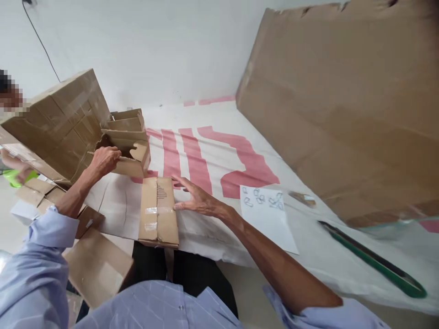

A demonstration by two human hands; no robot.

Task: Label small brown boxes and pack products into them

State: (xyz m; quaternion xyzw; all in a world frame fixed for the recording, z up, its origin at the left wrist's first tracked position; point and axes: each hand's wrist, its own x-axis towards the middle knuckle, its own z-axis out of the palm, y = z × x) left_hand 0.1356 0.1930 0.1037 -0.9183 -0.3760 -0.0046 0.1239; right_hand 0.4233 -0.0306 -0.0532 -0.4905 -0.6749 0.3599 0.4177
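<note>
My left hand point(104, 161) is closed on the front flap of an open cardboard box point(128, 137) at the left of the table. My right hand point(197, 199) lies open, fingers spread, with its fingertips against the right edge of a small closed taped cardboard box point(158, 211) near the table's front edge. Both sleeves are light blue.
A big cardboard box point(65, 121) stands at the far left, with a person partly behind it. Flat cardboard pieces point(96, 267) lie low on the left. A white sheet with metal clips point(265, 214), a green-handled tool point(373, 260) and a large leaning cardboard sheet point(343, 105) are at the right.
</note>
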